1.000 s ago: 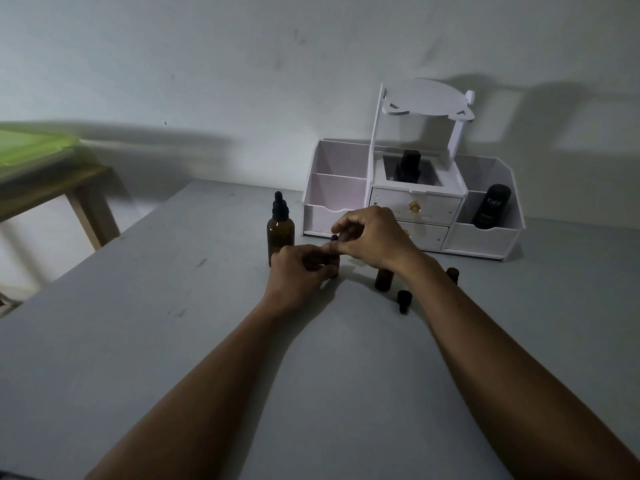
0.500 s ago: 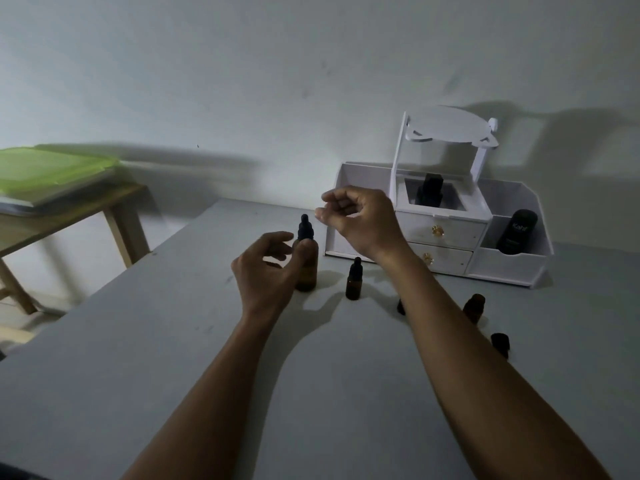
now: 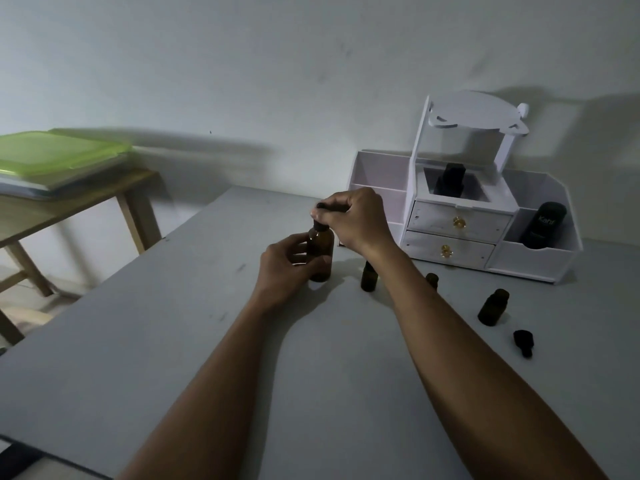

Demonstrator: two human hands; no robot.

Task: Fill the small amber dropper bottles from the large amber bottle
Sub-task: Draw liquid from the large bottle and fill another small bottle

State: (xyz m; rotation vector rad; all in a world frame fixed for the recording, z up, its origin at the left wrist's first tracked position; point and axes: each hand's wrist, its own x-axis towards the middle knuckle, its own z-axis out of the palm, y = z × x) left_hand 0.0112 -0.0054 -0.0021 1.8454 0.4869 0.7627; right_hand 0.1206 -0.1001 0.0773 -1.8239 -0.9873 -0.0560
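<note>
The large amber bottle [image 3: 320, 252] stands upright on the grey table [image 3: 173, 341]. My left hand [image 3: 285, 268] grips its body from the left. My right hand [image 3: 353, 218] pinches its black dropper cap [image 3: 320, 223] from above. A small amber dropper bottle [image 3: 368, 278] with its cap on stands just right of it, partly behind my right forearm. Another small bottle [image 3: 432, 279] peeks out past that forearm. A third small bottle [image 3: 493, 307] stands open farther right, with a loose black dropper cap [image 3: 522, 342] lying near it.
A white desk organiser [image 3: 460, 233] with two drawers stands at the back right, holding a black bottle [image 3: 544, 224] and a dark bottle [image 3: 450, 180]. A wooden side table [image 3: 69, 209] with a green lid [image 3: 55, 154] stands at the left.
Both hands left the small capped bottle, which now stands alone. My left hand closed round the large bottle and my right hand came down onto its dropper cap.
</note>
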